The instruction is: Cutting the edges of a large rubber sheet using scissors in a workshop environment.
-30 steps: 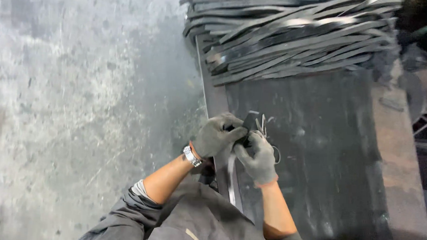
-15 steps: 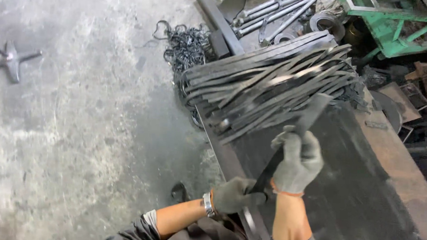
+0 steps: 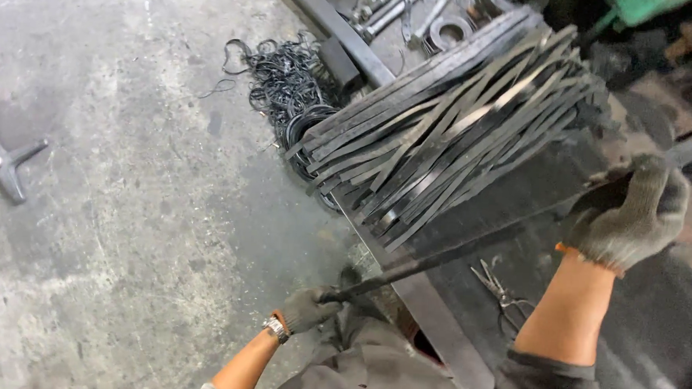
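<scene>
Both the left hand (image 3: 307, 309) and the right hand (image 3: 629, 215) wore grey knitted cloth gloves. The strip (image 3: 444, 257) between them looked like matt black rubber, though blur made it uncertain. The stacked strips (image 3: 450, 129) shone dully. The worktop (image 3: 666, 348) was dark, scuffed metal; the floor (image 3: 127, 208) was rough stained concrete.

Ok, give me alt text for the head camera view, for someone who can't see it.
Two gloved hands stretch a long black strip between them, left hand low, right hand raised, over a dark workbench stacked with similar strips. Snips lie on the bench.

No packages, labels, signs, screens.
</scene>
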